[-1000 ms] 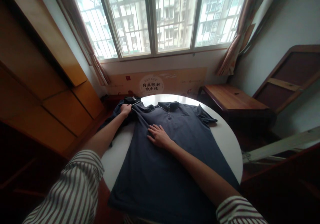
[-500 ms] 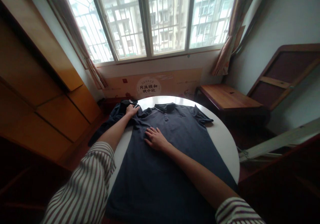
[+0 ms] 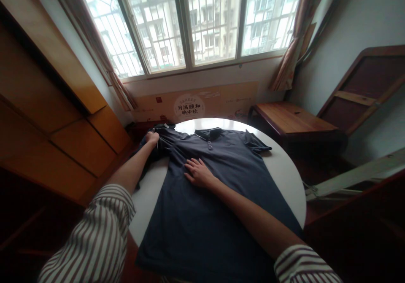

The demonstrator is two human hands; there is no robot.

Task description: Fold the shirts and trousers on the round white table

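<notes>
A dark navy polo shirt [image 3: 228, 181] lies spread front side up on a round white table [image 3: 287, 177], its collar toward the window. My left hand [image 3: 152, 138] is closed on the end of the shirt's left-hand sleeve, which is drawn out to the side with creases running toward the chest. Flat on the chest, my right hand [image 3: 198, 172] rests with its fingers spread, holding nothing. Behind and beneath my left hand, another dark garment [image 3: 164, 127] lies at the table's left edge, partly hidden by the hand and sleeve.
A low wooden table [image 3: 291, 116] stands at the back right, with a framed wooden panel [image 3: 357, 89] leaning on the wall beside it. Orange-brown cabinets [image 3: 85, 144] line the left side. A printed cardboard sheet [image 3: 190, 101] stands under the barred window.
My left hand has moved left, pulling the sleeve outward so it stretches away from the shoulder. My right hand stays on the chest. The view has shifted slightly.
</notes>
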